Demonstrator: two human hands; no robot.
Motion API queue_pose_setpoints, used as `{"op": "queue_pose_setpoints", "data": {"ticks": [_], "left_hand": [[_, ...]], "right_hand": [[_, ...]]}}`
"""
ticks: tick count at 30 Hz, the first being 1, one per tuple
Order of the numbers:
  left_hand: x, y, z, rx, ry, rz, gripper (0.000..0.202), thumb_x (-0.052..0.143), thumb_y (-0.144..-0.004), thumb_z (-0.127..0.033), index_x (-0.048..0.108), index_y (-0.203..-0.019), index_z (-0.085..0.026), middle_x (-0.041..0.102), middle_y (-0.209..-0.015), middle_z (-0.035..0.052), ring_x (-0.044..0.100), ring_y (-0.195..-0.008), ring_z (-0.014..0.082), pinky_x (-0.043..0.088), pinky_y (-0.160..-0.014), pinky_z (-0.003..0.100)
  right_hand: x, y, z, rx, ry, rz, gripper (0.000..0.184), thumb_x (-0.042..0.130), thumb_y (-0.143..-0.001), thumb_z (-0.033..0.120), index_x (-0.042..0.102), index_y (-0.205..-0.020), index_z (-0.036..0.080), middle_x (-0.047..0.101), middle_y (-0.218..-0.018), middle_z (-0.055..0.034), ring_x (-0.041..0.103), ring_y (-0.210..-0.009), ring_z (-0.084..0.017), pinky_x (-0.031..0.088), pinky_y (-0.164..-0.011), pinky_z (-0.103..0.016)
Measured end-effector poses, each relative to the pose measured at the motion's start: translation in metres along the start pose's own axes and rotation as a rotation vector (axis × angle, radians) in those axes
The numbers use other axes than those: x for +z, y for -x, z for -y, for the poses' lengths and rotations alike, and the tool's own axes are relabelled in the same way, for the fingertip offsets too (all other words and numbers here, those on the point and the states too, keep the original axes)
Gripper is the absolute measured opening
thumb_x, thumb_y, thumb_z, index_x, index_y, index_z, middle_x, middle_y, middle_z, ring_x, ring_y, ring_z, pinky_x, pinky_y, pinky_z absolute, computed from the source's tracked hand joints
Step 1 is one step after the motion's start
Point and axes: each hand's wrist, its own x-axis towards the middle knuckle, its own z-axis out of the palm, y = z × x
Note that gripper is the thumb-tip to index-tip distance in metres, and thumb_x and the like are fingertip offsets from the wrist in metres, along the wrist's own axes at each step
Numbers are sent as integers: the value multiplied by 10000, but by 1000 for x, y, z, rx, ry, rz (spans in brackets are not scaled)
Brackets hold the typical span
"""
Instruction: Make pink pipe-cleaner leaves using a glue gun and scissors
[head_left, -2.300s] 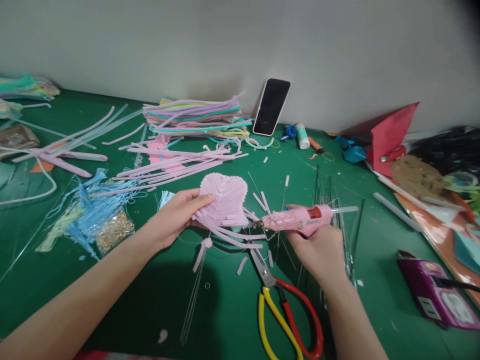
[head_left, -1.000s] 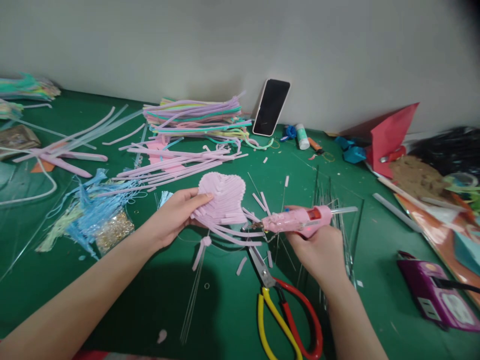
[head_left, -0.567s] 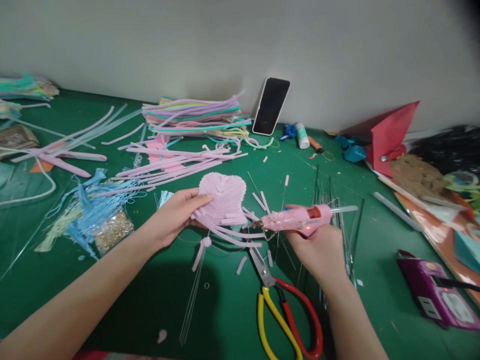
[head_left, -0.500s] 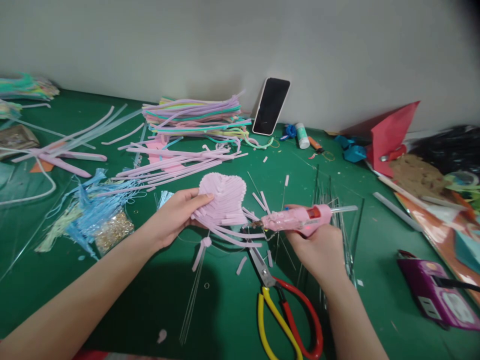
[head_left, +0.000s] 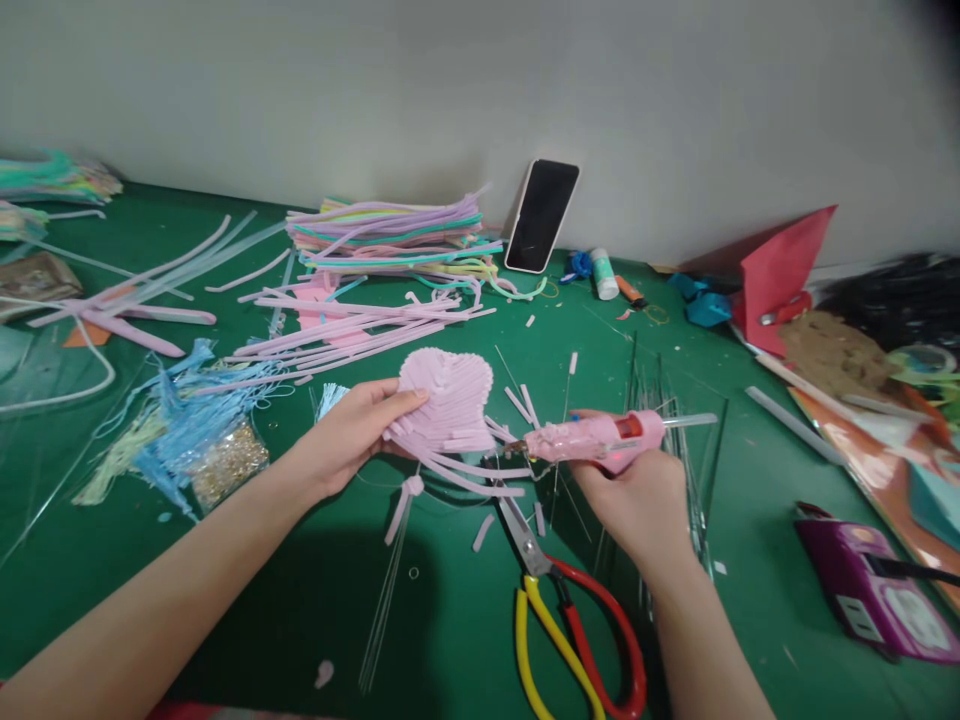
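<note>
My left hand (head_left: 358,432) pinches the left edge of a lilac panel made of pipe cleaners (head_left: 450,405), thumb on top. Loose pipe-cleaner ends trail from its lower edge to the right. In my right hand (head_left: 637,500) is a pink hot glue gun (head_left: 592,438), fingers wrapped round its handle, with a clear glue stick (head_left: 690,420) poking out of its back. The nozzle points left, close to the panel's lower right side; whether it touches a strand I cannot tell. Below the nozzle lie scissors (head_left: 534,560) with one yellow and one red handle.
Bundled pastel pipe cleaners (head_left: 390,235) lie at the back beside a leaning phone (head_left: 543,215). Blue tassels (head_left: 187,410) and a bag of gold findings (head_left: 229,465) are at left. Thin wires (head_left: 675,480) lie under my right arm; a purple power strip (head_left: 877,585) is at right.
Almost nothing differs. Both hands, the lilac panel and the glue gun hold the same places; the whole view has shifted very slightly.
</note>
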Motion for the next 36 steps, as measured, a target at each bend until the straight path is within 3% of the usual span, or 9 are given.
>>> {"op": "queue_pose_setpoints", "data": {"ticks": [3, 6, 12, 16, 18, 22, 25, 29, 36], "left_hand": [[0, 0, -1, 3, 9, -8, 109, 658, -816, -258, 693, -809, -156, 672, -669, -10, 615, -554, 85, 481, -459, 131], [-1, 1, -3, 13, 12, -4, 121, 644, -825, -254, 706, -865, -158, 695, -697, 5, 629, -575, 98, 494, -482, 148], [-2, 3, -3, 46, 22, 7, 185, 662, -808, -294, 715, -922, -159, 729, -771, 36, 641, -603, 113, 510, -516, 171], [0, 4, -1, 65, 57, 11, 227, 686, -790, -319, 713, -942, -152, 737, -822, 51, 646, -638, 116, 524, -546, 170], [1, 5, 1, 74, 77, 17, 230, 682, -796, -317, 711, -948, -147, 738, -822, 56, 648, -647, 117, 529, -554, 167], [3, 5, 3, 79, 99, 19, 208, 656, -820, -299, 709, -945, -141, 736, -801, 56, 645, -634, 113, 536, -555, 166], [4, 4, 5, 76, 100, 17, 209, 655, -820, -294, 708, -948, -137, 735, -805, 61, 648, -632, 117, 544, -566, 175], [5, 3, 5, 71, 92, 11, 218, 657, -815, -303, 707, -950, -140, 736, -813, 63, 658, -644, 128, 550, -572, 184], [4, 0, 7, 62, 103, -8, 191, 655, -819, -301, 703, -907, -138, 715, -748, 34, 635, -611, 105, 541, -541, 162]], "right_hand": [[-3, -3, 0, 104, 47, -10, 268, 598, -646, 418, 620, -518, 183, 619, -476, -46, 591, -469, -210, 436, -471, -282], [-12, -12, -13, 188, 96, 17, 350, 648, -568, 477, 447, -422, 230, 482, -374, 5, 463, -372, -154, 346, -384, -262], [-25, -32, -48, 214, 329, -11, 452, 537, -679, 641, 497, -498, 229, 515, -441, -40, 505, -464, -214, 401, -476, -334], [-23, -20, -25, 99, 345, -284, 562, 495, -769, 593, 664, -952, 89, 634, -975, -250, 554, -989, -375, 432, -785, -498], [-19, -7, -3, 183, 62, -167, 544, 522, -783, 577, 659, -1057, 127, 655, -1018, -199, 606, -900, -308, 465, -777, -449], [-8, 18, 35, 289, -669, 363, 426, 604, -783, 550, 708, -976, 185, 720, -901, -89, 642, -799, -207, 504, -702, -310], [2, 25, 43, 378, -957, 429, 325, 680, -755, 494, 729, -868, 194, 721, -834, -45, 626, -719, -149, 490, -656, -249], [10, 24, 39, 410, -1060, 404, 240, 744, -715, 426, 717, -788, 198, 711, -777, -20, 628, -698, -133, 492, -663, -233], [6, 19, 36, 350, -918, 475, 250, 707, -751, 426, 715, -866, 204, 738, -856, -40, 676, -761, -163, 515, -730, -267]]}}
